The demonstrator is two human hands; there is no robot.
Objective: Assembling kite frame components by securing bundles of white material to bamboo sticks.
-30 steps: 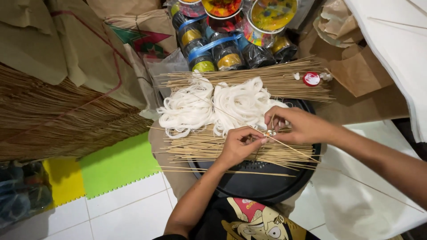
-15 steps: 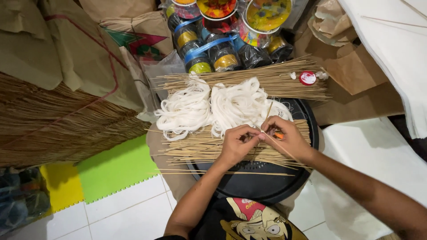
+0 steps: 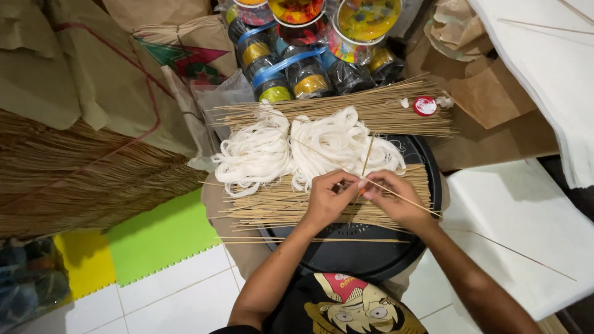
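Thin bamboo sticks (image 3: 369,162) crossed, pale, pinched between both hands' fingertips.

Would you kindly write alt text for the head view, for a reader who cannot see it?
Seen from above, a person's left hand and right hand meet over a round black tray, pinching thin crossed sticks. A stick bundle and white string lie on the tray; another bundle and tape rolls sit beyond.
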